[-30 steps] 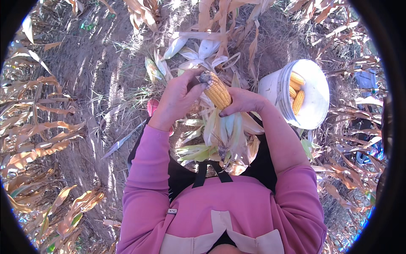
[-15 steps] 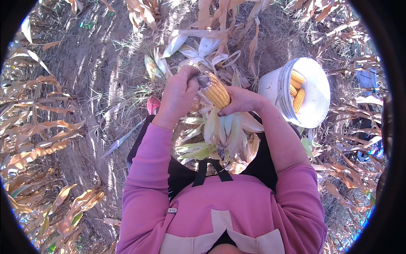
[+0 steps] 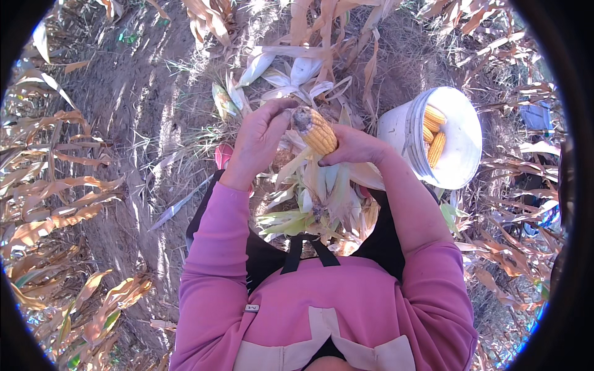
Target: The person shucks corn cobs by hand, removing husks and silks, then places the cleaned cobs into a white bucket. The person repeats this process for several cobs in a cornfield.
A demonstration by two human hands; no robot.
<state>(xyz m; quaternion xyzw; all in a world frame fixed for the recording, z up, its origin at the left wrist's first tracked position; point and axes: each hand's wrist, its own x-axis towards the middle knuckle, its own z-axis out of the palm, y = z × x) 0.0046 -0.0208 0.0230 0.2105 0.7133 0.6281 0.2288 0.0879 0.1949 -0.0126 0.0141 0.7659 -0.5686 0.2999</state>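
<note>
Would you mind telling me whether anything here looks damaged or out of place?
Yes: the corn cob in the right hand has a dark, greyish end facing the left hand. It looks odd against the yellow kernels below it, perhaps damaged, though the cause cannot be told.

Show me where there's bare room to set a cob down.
Mostly bare: the dirt strip between the left sleeve and the dry leaves at far left. The white bucket also has room beside its yellow cobs. Crowded: beneath the held cob, where husks lie thick.
</note>
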